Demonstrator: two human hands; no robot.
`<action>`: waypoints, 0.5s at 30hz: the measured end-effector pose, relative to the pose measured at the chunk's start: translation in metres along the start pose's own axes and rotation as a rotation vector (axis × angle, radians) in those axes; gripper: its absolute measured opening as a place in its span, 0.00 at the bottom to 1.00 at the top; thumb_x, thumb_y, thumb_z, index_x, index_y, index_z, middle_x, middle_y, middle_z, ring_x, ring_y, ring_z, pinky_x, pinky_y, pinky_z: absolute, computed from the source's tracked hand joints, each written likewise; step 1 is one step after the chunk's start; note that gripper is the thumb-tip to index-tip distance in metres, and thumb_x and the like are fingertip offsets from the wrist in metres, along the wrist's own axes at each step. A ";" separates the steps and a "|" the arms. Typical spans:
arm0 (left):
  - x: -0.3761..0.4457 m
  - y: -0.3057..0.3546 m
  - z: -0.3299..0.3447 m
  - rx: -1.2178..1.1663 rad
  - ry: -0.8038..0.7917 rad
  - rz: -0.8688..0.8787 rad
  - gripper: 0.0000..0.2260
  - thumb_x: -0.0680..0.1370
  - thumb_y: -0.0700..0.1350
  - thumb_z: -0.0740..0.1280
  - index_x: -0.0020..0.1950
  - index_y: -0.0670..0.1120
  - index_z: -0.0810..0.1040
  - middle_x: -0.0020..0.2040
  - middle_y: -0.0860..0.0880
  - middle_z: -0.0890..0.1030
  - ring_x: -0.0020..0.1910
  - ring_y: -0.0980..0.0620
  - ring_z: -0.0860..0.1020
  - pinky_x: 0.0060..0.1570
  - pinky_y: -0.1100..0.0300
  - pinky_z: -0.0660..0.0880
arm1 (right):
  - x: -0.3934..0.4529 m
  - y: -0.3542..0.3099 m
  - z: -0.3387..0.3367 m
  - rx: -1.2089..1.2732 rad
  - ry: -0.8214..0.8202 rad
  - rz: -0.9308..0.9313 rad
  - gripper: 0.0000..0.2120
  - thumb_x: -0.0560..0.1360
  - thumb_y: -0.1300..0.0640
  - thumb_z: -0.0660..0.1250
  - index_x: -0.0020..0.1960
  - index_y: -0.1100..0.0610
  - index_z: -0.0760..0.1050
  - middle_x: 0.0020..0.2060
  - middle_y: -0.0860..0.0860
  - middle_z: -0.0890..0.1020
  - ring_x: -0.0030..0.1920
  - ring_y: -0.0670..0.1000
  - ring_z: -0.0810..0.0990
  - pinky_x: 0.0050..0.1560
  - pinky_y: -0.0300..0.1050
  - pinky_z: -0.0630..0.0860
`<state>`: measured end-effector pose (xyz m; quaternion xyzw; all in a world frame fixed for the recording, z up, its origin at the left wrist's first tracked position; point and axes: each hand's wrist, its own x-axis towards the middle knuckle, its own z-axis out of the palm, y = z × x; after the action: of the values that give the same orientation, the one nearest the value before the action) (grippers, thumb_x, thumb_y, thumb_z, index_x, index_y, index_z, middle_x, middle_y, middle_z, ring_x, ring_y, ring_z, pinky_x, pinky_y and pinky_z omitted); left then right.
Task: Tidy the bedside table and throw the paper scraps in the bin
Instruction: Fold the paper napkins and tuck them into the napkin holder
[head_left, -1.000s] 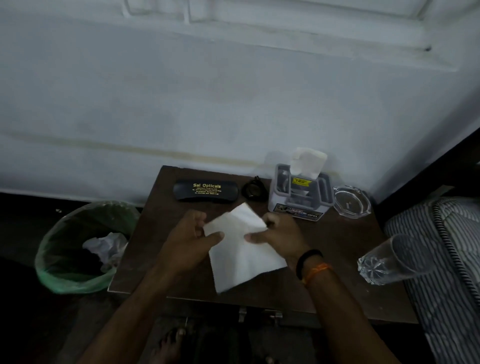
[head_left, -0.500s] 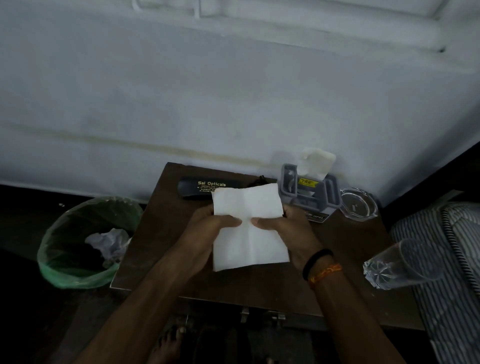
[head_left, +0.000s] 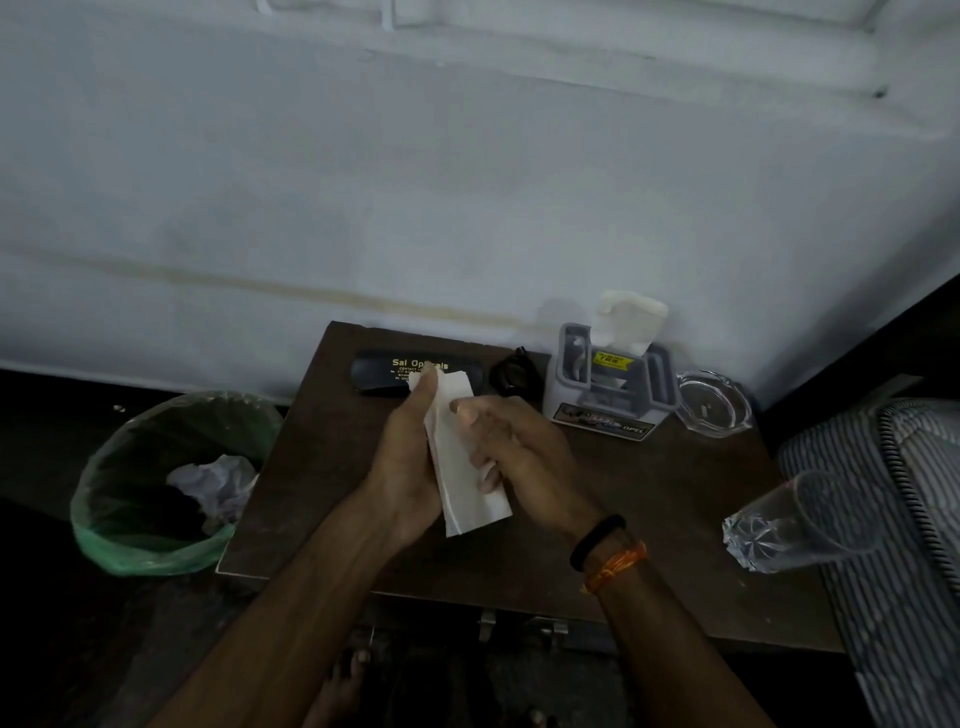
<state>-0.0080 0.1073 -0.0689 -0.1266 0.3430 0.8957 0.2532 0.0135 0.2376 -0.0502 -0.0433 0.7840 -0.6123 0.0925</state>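
A black spectacle case (head_left: 395, 375) with gold lettering is laid along the back of the dark wooden bedside table (head_left: 322, 447), and its right part is hidden behind the raised fingertips and the paper. Just to its right a small black round object (head_left: 511, 378) is seen, too dark to identify. A grey plastic holder (head_left: 608, 387) is stood beside that, with white tissue (head_left: 628, 319) sticking up out of it. A clear glass ashtray (head_left: 714, 401) is set next to the holder, and a ribbed clear tumbler (head_left: 789, 525) is placed at the table's right edge, against striped bedding (head_left: 904, 493). On the floor to the left, a bin (head_left: 130, 519) lined with a green bag is seen, with crumpled paper (head_left: 213, 483) inside. Above the table's middle, a folded white paper sheet (head_left: 462, 467) is pressed between the left hand (head_left: 410, 467) and the right hand (head_left: 514, 457), with fingers fairly straight on either face.
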 end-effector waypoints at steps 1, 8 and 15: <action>0.001 0.001 0.000 -0.011 -0.021 -0.006 0.29 0.75 0.67 0.60 0.46 0.41 0.85 0.44 0.42 0.81 0.43 0.45 0.80 0.46 0.52 0.76 | 0.000 0.000 -0.001 -0.047 0.005 -0.012 0.18 0.75 0.42 0.65 0.58 0.53 0.80 0.50 0.50 0.76 0.43 0.49 0.79 0.38 0.47 0.80; -0.003 -0.003 -0.002 0.185 0.029 0.032 0.13 0.77 0.50 0.67 0.53 0.42 0.83 0.51 0.41 0.84 0.50 0.45 0.83 0.52 0.50 0.80 | 0.004 0.009 -0.001 -0.413 0.075 -0.113 0.14 0.72 0.44 0.72 0.52 0.51 0.78 0.47 0.45 0.73 0.43 0.42 0.75 0.41 0.32 0.69; 0.001 -0.006 -0.006 0.126 0.144 0.057 0.09 0.81 0.45 0.62 0.52 0.42 0.80 0.43 0.41 0.86 0.38 0.46 0.86 0.36 0.52 0.83 | 0.007 0.012 -0.007 -0.419 0.239 -0.017 0.24 0.65 0.48 0.78 0.55 0.49 0.70 0.45 0.45 0.75 0.43 0.41 0.75 0.39 0.34 0.70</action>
<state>-0.0048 0.1077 -0.0771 -0.1646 0.4195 0.8678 0.2097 0.0056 0.2457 -0.0611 0.0046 0.8989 -0.4378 -0.0173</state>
